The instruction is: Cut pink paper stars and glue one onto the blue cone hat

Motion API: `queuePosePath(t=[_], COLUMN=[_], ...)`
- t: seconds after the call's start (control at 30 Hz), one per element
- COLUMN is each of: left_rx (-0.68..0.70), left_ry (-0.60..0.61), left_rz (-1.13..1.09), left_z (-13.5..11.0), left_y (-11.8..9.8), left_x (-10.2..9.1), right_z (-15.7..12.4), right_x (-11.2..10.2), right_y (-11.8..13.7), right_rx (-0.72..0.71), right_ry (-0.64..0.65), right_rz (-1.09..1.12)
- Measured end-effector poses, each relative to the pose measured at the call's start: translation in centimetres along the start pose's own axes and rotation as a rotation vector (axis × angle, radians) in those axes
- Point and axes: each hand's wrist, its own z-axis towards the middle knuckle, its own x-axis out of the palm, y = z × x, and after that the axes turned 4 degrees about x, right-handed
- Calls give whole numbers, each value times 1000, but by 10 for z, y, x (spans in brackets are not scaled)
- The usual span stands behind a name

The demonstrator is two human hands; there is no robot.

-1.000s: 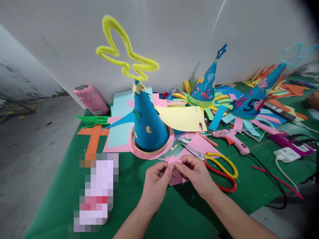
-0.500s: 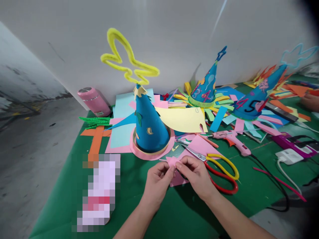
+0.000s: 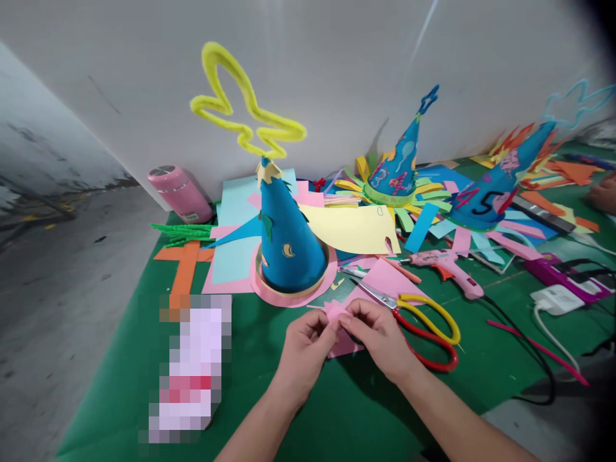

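Note:
Pinched between the fingertips of both hands is a small pink paper piece (image 3: 337, 310) with a jagged upper edge. My left hand (image 3: 308, 346) grips its left side, and my right hand (image 3: 378, 337) has the right side. Beneath them lies a larger pink paper sheet (image 3: 345, 345), partly covered by the fingers. Scissors (image 3: 423, 333) with one red and one yellow handle rest just right of my right hand. Beyond my hands stands a blue cone hat (image 3: 291, 240) with a pink brim and a yellow fuzzy wire shape (image 3: 250, 122) on its tip.
A pink glue gun (image 3: 447, 266) and a purple power strip (image 3: 563, 276) lie to the right, with cables. Two more decorated hats (image 3: 397, 167) stand behind. A pink bottle (image 3: 180, 192) is at back left, near green pipe cleaners (image 3: 183, 235). Another person's hand (image 3: 604, 192) shows at far right.
More of the pink piece's jagged top edge shows above my fingertips. Both hands stay in nearly the same place, and the view has shifted slightly.

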Motion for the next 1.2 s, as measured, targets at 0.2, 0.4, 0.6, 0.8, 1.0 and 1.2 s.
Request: queuePosePath(t=[0.2,0.4,0.6,0.8,1.0,1.2], left_rx=[-26,-54,-52,-43,-16,-42], left_ry=[-15,-7,6,-7,47,64], left_rz=[-98,-129,-110,-89,-20,-81], left_z=[1,0,1,1,-1,-3], left_y=[-1,-2,2,0,-6,-10], left_x=[0,1,2,2,3,6], right_z=[1,1,0,-1,5,12], right_x=[-4,-11,-5,-3,-10,-14], right_y=[-2,-1,4,2,4,4], right_rx=[55,22,32,72,-29,-222], right_ry=[13,43,90,74,121,105], right_rz=[2,-23,7,72,-33,-179])
